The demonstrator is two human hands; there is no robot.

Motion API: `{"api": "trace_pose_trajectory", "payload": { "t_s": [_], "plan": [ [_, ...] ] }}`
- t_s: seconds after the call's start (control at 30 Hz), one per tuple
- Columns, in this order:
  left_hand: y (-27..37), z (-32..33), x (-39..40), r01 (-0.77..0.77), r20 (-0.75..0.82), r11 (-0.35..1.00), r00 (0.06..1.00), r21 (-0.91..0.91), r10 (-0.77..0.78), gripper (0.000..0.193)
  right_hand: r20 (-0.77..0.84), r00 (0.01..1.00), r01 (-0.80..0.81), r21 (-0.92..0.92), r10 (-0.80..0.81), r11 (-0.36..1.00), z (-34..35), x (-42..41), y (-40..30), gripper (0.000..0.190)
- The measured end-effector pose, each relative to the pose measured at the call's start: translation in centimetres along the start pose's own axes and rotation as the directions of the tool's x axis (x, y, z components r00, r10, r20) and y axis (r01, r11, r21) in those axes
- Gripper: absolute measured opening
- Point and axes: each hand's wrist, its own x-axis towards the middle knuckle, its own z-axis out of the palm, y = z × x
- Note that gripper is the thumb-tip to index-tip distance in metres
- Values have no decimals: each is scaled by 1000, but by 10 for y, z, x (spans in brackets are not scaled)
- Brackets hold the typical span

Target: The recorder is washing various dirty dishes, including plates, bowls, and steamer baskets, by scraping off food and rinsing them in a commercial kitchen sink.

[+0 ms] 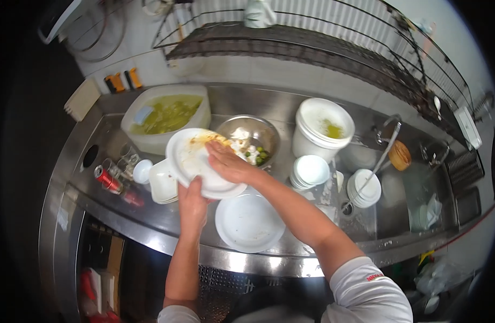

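Note:
My left hand grips the lower rim of a white oval plate, held tilted over the steel counter. My right hand lies flat on the plate's surface, its fingertips at orange-yellow food residue near the upper edge. Just beyond the plate, a stainless steel bowl holds white scraps and green pieces. Nearer to me, a white plate rests close to the counter's front edge. Square white dishes are stacked left of my left hand.
A tub of yellow-green liquid stands behind left. Glasses and a red can are at the left. Rightward are a white bucket, stacked bowls, more stacked dishes, a faucet and a sink basin. A wire rack hangs above.

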Motion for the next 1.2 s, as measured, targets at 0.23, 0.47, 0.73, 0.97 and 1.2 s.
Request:
{"api": "trace_pose_trajectory", "payload": {
  "t_s": [0.23,0.47,0.73,0.97,1.2],
  "plan": [
    [-8,21,-106,73,20,990,997,-124,-71,43,-287,846,-312,417,449,854,-81,-131,-3,57],
    [-75,157,-179,-82,671,975,737,206,-80,44,-441,542,-32,839,715,543,-163,-326,56,37],
    [-254,354,-195,227,486,939,809,260,-330,43,-787,113,-614,426,607,665,-240,-426,249,23],
    [-352,451,-199,544,363,804,718,239,-594,40,-163,884,-361,356,438,862,-237,-431,336,57],
    [-349,447,-231,555,124,719,749,419,-651,52,-643,453,-846,-91,618,525,-245,-510,419,53]
  ]
}}
